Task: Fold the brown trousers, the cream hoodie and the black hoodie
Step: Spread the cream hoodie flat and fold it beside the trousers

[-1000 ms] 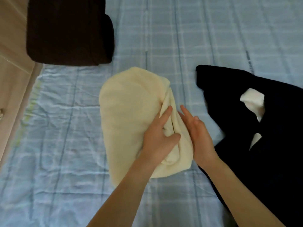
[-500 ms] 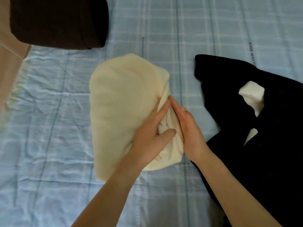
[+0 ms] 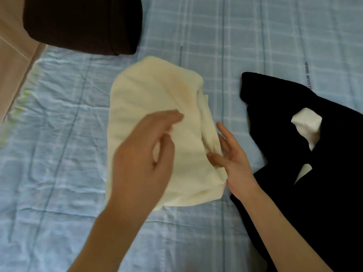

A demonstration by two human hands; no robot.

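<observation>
Hands splay empty, left hand over, right hand touching plump cream hoodie.

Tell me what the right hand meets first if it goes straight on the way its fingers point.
Probably the cream hoodie: the right hand points away from the person along its bunched right edge. Beyond that only checked sheet shows. Height is unclear, so it may merely graze.

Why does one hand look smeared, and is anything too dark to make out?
Head view: the left hand over the folded cream hoodie is smeared by motion blur, the right hand sharper; light is soft, without glare; the crumpled black hoodie and folded brown trousers are so dark their folds barely show.
</observation>
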